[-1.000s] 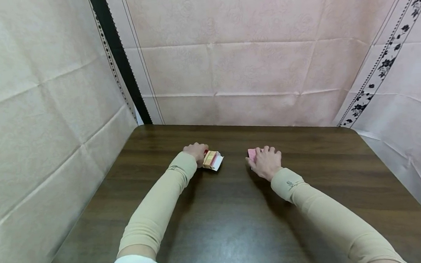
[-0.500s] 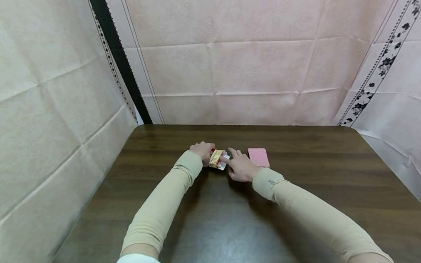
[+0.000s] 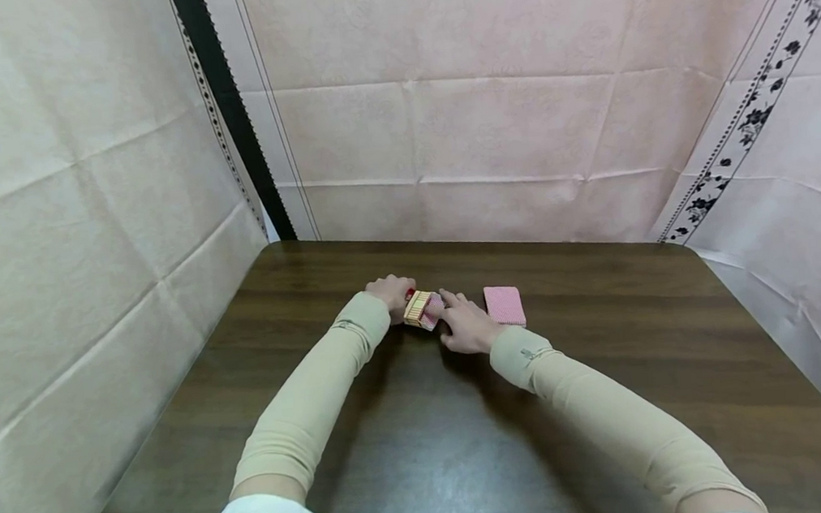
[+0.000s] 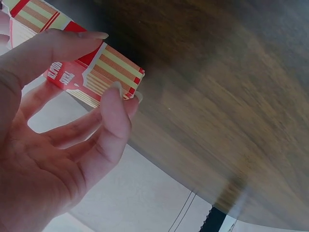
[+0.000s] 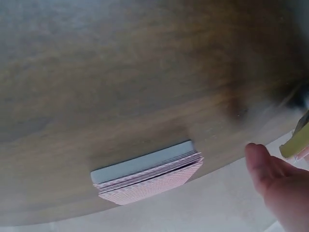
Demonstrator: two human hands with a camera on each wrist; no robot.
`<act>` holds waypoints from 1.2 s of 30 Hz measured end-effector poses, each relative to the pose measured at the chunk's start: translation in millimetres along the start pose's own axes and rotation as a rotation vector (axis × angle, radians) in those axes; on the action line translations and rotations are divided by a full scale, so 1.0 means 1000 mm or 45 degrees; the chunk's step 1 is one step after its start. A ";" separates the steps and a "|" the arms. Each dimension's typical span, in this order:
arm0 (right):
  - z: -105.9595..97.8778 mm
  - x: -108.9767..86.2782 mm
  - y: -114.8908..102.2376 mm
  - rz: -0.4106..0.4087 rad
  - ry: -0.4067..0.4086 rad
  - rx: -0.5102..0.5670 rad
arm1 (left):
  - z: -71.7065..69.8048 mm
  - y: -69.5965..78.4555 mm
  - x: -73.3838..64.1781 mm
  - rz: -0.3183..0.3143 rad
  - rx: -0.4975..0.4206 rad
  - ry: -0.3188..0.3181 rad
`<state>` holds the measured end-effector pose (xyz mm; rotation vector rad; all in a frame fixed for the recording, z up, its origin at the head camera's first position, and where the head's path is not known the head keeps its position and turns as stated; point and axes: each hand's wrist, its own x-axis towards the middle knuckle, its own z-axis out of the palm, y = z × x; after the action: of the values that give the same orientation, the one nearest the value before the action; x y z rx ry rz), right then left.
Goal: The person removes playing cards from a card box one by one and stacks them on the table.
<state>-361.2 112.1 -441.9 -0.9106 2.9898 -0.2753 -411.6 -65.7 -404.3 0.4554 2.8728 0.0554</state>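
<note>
My left hand (image 3: 389, 292) holds a red-and-yellow striped card box (image 3: 417, 309) just above the table. In the left wrist view the thumb lies along one side of the box (image 4: 113, 70), with fingertips against the other. Pink-patterned cards (image 3: 430, 317) show at the box's right end. My right hand (image 3: 470, 327) reaches there with fingers spread, and one fingertip touches this end. Its thumb (image 5: 259, 164) stands apart from the box in the right wrist view; the other fingers are mostly hidden there. To the right lies a stack of pink-backed playing cards (image 3: 505, 306).
The dark wooden table (image 3: 369, 456) has rounded corners. Pale cloth (image 3: 488, 136) hangs close behind its far edge and along both sides. In the right wrist view, the card stack (image 5: 154, 181) is slightly fanned.
My right hand has left the card stack and moved left to the box. Pink card backs now show at the box's end, where a white flap showed before.
</note>
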 end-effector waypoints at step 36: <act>-0.009 -0.045 0.059 0.493 0.373 -0.154 | -0.005 -0.012 -0.002 -0.079 -0.055 -0.044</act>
<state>-356.9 187.2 -445.1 -0.2961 3.3947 -0.2401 -414.6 -78.1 -399.6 0.3547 2.8434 0.0980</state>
